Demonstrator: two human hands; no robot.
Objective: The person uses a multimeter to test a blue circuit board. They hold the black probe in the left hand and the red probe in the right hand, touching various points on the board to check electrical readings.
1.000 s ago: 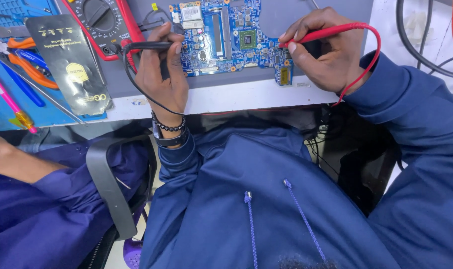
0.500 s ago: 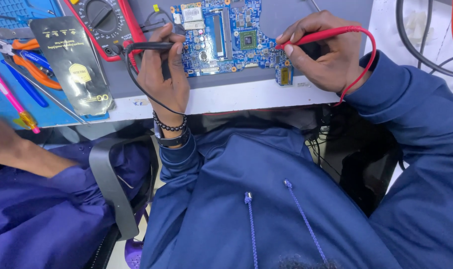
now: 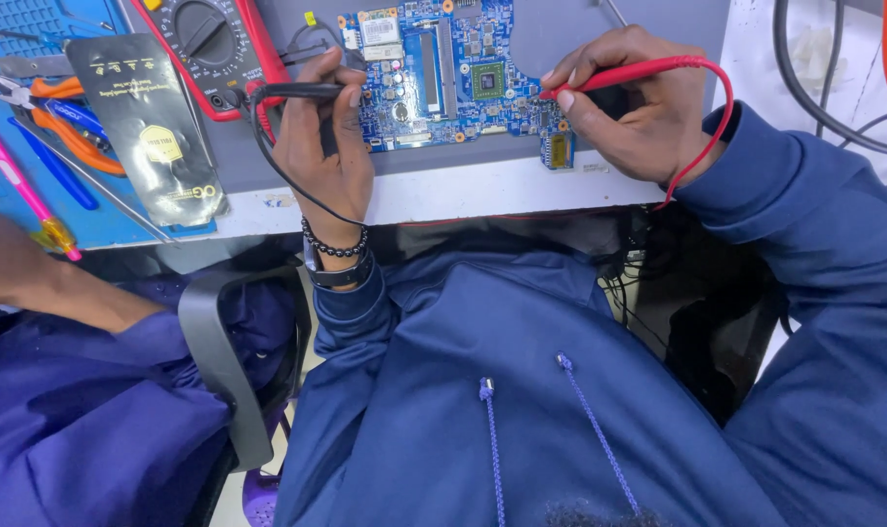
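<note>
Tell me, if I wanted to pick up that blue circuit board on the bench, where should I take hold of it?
Probably by its bare edges, not its face. The circuit board lies flat on the grey mat, component side up, crowded with chips and a slot. Its lower edge, between the left hand and right hand, faces the bench front, so come from that side, fingers pinching the rim.

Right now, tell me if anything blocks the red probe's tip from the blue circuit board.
Nothing visible does. The right hand holds the red probe with its tip at the blue circuit board's right edge; the exact contact is too small to tell.
</note>
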